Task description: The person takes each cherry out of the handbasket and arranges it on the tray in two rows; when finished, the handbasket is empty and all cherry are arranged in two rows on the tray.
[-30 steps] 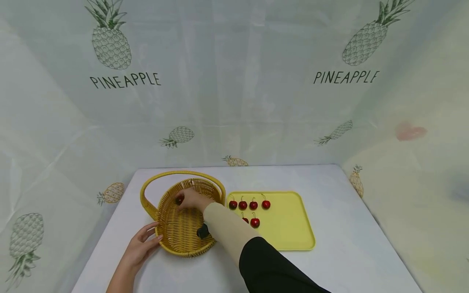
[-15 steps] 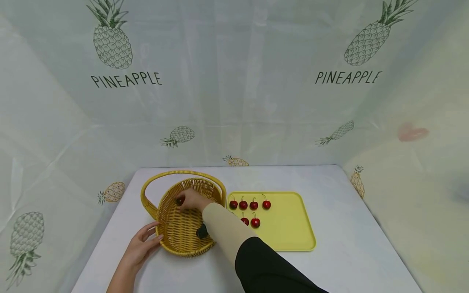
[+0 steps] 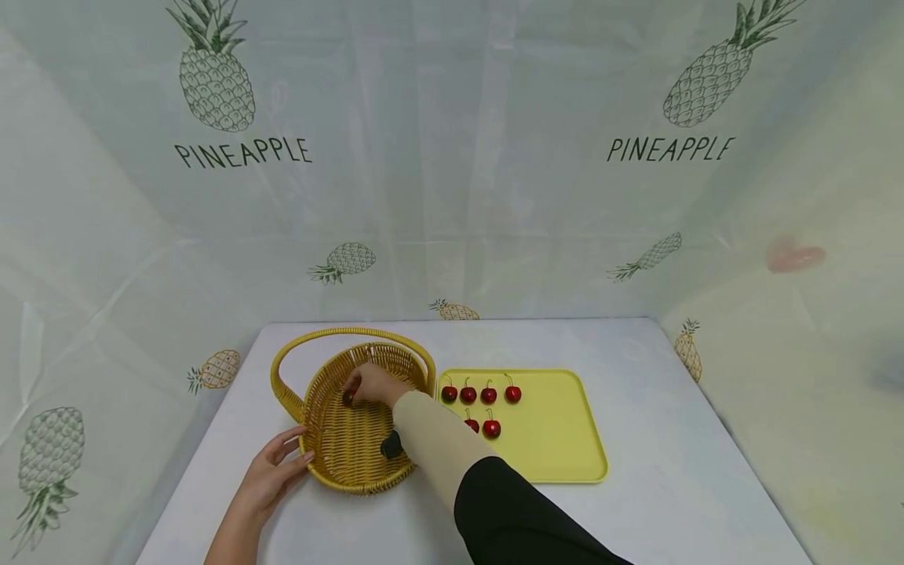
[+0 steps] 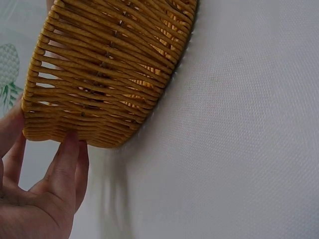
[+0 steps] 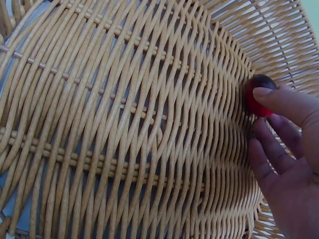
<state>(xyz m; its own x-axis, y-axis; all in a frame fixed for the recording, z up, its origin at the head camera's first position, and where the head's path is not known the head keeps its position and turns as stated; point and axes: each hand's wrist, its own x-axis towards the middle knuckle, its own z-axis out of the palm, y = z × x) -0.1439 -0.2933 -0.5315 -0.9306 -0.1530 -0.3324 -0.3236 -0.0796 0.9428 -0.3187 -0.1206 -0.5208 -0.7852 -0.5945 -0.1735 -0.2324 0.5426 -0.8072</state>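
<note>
A yellow-brown wicker basket [image 3: 349, 447] with a tall arched handle stands on the left part of the table. My left hand [image 3: 270, 475] holds its left rim, thumb and fingers against the weave; the left wrist view shows the thumb on the outer wall. Inside the basket, my right hand [image 3: 373, 386] pinches a dark red cherry [image 5: 260, 94] between thumb and fingers, low near the inner wall. Whether the cherry touches the weave I cannot tell. Right of the basket lies a yellow tray [image 3: 551, 439] with several cherries [image 3: 489, 395] in rows; my right sleeve hides part of it.
The white table [image 3: 678, 471] extends right of the tray, up to its right edge. A pale cloth [image 3: 452, 196] printed with pineapples hangs behind and at both sides. The arched handle [image 3: 353, 333] rises over the basket's far side.
My right hand has lowered the cherry slightly, toward the near side inside the basket. The left hand, basket and tray have stayed in place.
</note>
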